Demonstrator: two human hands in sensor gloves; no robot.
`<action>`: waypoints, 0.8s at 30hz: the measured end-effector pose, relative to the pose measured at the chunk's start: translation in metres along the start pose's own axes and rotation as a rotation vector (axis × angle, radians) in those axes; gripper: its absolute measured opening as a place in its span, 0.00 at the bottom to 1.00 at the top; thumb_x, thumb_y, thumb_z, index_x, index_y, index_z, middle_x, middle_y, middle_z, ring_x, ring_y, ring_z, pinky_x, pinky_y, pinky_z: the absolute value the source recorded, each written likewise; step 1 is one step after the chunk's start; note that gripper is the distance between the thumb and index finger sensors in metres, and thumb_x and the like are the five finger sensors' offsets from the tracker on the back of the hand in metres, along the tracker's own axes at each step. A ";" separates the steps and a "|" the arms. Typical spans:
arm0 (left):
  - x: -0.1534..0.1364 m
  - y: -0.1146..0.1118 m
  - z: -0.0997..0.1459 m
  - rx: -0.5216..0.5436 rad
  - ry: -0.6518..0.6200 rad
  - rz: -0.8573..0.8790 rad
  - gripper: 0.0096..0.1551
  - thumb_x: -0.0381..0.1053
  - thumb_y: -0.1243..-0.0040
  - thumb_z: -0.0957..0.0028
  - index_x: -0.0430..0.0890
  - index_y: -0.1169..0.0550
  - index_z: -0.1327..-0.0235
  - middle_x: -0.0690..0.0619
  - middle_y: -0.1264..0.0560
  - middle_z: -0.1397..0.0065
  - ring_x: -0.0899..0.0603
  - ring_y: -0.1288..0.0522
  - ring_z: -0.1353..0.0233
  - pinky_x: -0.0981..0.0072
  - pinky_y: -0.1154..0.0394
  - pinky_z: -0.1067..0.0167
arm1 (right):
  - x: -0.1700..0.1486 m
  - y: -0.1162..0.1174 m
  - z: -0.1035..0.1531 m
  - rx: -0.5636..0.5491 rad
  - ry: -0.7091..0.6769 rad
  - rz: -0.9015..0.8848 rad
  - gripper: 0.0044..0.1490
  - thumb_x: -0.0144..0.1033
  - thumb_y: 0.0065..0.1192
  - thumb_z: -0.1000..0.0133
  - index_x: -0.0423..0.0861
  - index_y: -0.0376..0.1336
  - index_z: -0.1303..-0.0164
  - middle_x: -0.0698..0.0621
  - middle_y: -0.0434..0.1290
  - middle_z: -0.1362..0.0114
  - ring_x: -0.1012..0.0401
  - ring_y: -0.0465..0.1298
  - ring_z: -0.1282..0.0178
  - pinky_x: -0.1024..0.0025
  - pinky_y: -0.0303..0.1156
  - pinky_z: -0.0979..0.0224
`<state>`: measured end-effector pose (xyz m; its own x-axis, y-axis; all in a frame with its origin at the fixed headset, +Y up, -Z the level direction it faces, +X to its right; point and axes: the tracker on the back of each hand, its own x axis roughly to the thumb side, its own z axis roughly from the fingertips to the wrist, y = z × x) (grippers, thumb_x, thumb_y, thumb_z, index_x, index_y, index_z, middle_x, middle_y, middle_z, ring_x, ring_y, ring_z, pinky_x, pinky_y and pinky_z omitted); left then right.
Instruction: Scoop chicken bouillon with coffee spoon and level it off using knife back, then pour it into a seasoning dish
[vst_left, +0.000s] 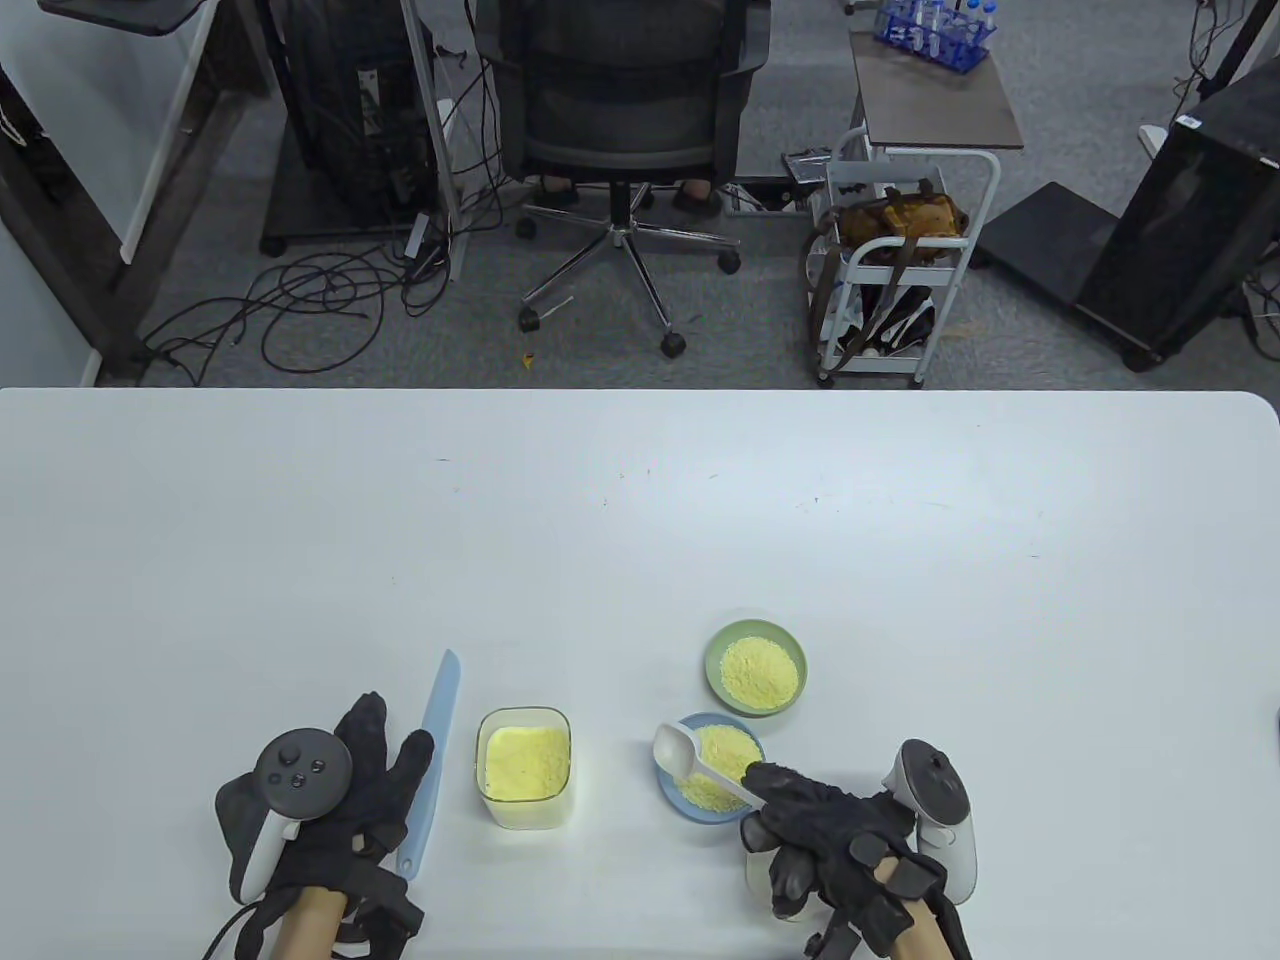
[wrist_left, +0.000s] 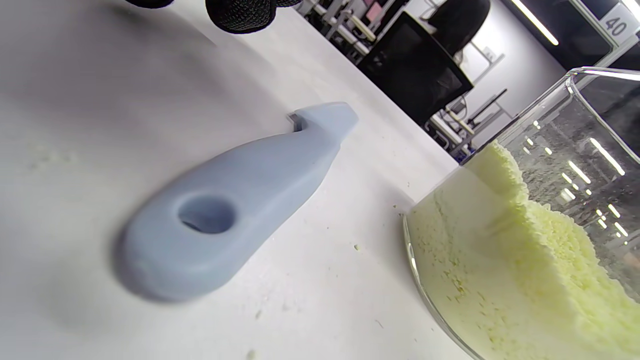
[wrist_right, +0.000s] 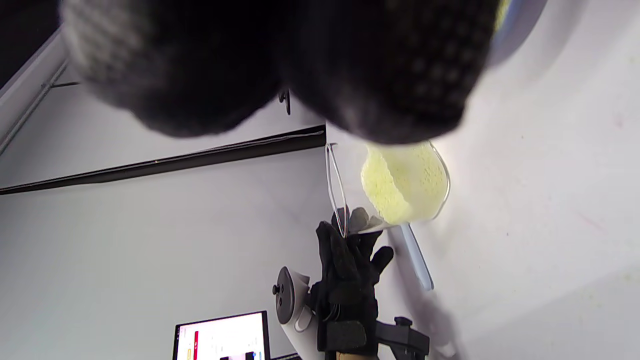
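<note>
The right hand (vst_left: 835, 835) pinches the white coffee spoon (vst_left: 700, 766), its bowl over the blue seasoning dish (vst_left: 676, 795) of chicken bouillon. The left hand (vst_left: 340, 810) lies open beside the blue knife (vst_left: 430, 760) on the tabletop (vst_left: 640, 520).

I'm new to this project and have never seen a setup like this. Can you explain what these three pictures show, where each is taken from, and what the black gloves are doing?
These are a person's two hands in black sensor gloves, each with a tracker strapped to its back. One camera looks down at the white table; the other two sit on the wrists, so their pictures are tilted.

On the table stand a clear container of yellow bouillon powder, a green dish and a blue dish, both holding powder.

The right hand holds a white spoon over the blue dish. The left hand lies open beside a light blue knife on the table; the left wrist view shows the knife's handle close up, next to the container.
</note>
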<state>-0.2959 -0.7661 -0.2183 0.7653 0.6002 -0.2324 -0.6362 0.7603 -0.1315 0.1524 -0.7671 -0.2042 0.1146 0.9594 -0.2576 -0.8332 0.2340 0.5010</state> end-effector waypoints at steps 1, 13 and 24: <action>0.001 0.000 0.000 0.001 -0.006 0.007 0.56 0.77 0.61 0.51 0.43 0.54 0.20 0.34 0.49 0.16 0.32 0.42 0.16 0.30 0.45 0.29 | -0.002 0.002 -0.001 0.012 0.007 -0.007 0.29 0.25 0.50 0.45 0.27 0.46 0.41 0.29 0.66 0.54 0.72 0.80 0.74 0.75 0.82 0.72; 0.043 -0.027 0.013 -0.053 -0.372 -0.028 0.59 0.80 0.53 0.57 0.56 0.58 0.20 0.42 0.57 0.13 0.35 0.50 0.12 0.32 0.48 0.25 | 0.003 0.016 -0.016 0.064 -0.014 -0.029 0.29 0.26 0.50 0.44 0.27 0.46 0.41 0.29 0.67 0.54 0.72 0.80 0.74 0.75 0.82 0.71; 0.039 -0.038 0.006 -0.111 -0.348 -0.052 0.56 0.79 0.53 0.56 0.59 0.56 0.20 0.41 0.53 0.13 0.34 0.49 0.13 0.31 0.48 0.26 | 0.048 0.078 -0.070 0.140 0.033 0.258 0.30 0.25 0.51 0.46 0.28 0.47 0.40 0.29 0.65 0.53 0.71 0.78 0.74 0.74 0.80 0.73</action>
<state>-0.2413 -0.7697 -0.2168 0.7724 0.6244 0.1161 -0.5876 0.7719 -0.2425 0.0549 -0.7141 -0.2349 -0.1106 0.9849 -0.1328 -0.7495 0.0051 0.6620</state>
